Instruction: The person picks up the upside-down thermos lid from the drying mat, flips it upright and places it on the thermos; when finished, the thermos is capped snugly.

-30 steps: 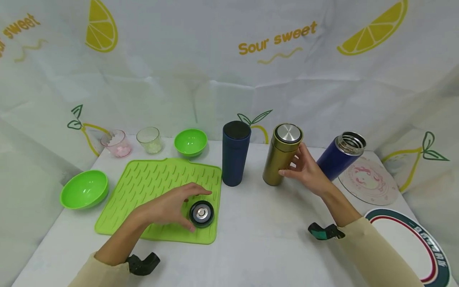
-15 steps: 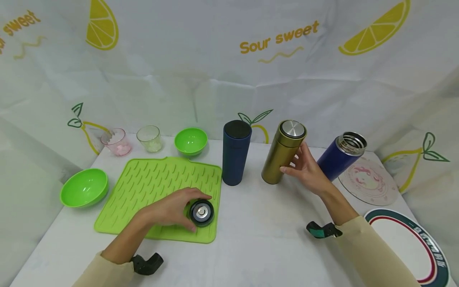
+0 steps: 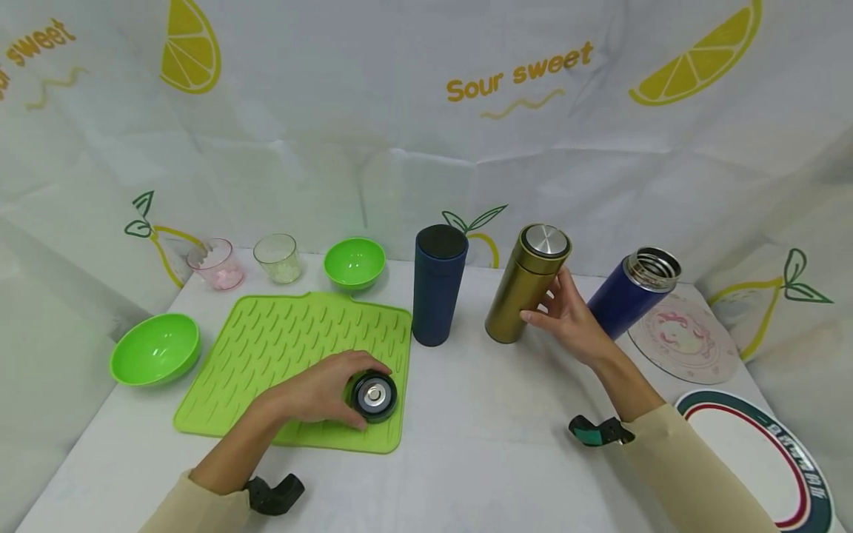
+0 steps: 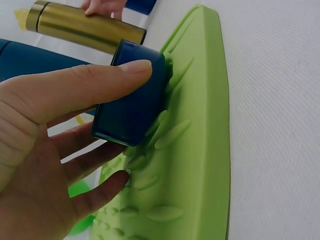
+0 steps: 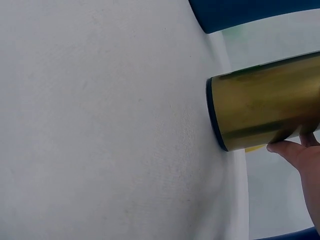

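The left hand [image 3: 320, 386] pinches the round dark lid [image 3: 375, 397] near the right near corner of the green mat [image 3: 286, 333]. Far right, between 2 blue bottles [image 3: 438, 296], the right hand [image 3: 574, 326] holds the gold bottle [image 3: 521, 290]; whether its base touches the worktop [image 3: 486, 459] is unclear.

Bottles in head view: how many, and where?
3: navy bottle just right of the green mat, gold bottle held by the right hand, open blue bottle right of the gold one.

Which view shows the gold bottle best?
The head view: the gold bottle shows nearly whole, silver lid top included. The left wrist view has it in the background; the right wrist view cuts off its upper part.
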Demonstrator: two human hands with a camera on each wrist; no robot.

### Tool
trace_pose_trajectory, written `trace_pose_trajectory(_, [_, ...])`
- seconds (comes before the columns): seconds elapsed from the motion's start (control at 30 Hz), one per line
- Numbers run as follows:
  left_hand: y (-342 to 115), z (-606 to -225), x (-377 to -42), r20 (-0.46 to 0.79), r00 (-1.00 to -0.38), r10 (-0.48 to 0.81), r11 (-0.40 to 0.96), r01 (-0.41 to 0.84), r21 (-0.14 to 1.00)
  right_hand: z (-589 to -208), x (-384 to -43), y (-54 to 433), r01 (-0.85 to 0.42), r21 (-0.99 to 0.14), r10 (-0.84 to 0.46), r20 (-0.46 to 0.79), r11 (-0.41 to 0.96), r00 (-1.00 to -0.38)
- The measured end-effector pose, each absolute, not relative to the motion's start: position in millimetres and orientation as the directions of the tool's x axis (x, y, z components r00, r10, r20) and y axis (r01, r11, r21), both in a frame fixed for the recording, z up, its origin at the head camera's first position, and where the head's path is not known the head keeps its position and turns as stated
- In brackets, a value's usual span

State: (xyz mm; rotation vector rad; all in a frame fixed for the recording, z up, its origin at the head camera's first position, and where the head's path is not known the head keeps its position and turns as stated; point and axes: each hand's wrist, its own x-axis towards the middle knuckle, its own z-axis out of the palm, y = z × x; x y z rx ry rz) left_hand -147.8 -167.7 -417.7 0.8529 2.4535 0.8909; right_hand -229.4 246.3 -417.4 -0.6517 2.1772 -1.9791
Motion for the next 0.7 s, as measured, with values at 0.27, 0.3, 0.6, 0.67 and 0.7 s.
trace_pose_trajectory(0.27, [-164, -416, -149, -0.163, -0.745, 0.647, 0.629, 0.4, 0.667, -420, -225, 244, -0.236, -0.971, -0.35, 0.205, 0.047, -0.914])
trace_pose_trajectory(0.3, [-164, -415, -149, -0.166, -0.747, 0.644, 0.631, 0.396, 0.668, -420, -224, 244, -0.233, -0.971, -0.343, 0.199, 0.061, -0.918])
trace_pose_trajectory(0.6, [-151, -400, -149, -0.104, -0.772, 0.627, 0.61, 0.403, 0.683, -410, -202, 243, -0.19, -0.975, -0.305, 0.147, 0.118, -0.941])
trace_pose_trajectory(0.67, [-146, -394, -150, -0.077, -0.77, 0.633, 0.595, 0.42, 0.686, -408, -195, 243, -0.204, -0.972, -0.3, 0.16, 0.12, -0.94])
trace_pose_trajectory(0.7, [-144, -391, -150, -0.062, -0.769, 0.636, 0.587, 0.43, 0.686, -407, -191, 243, -0.211, -0.97, -0.296, 0.168, 0.121, -0.94])
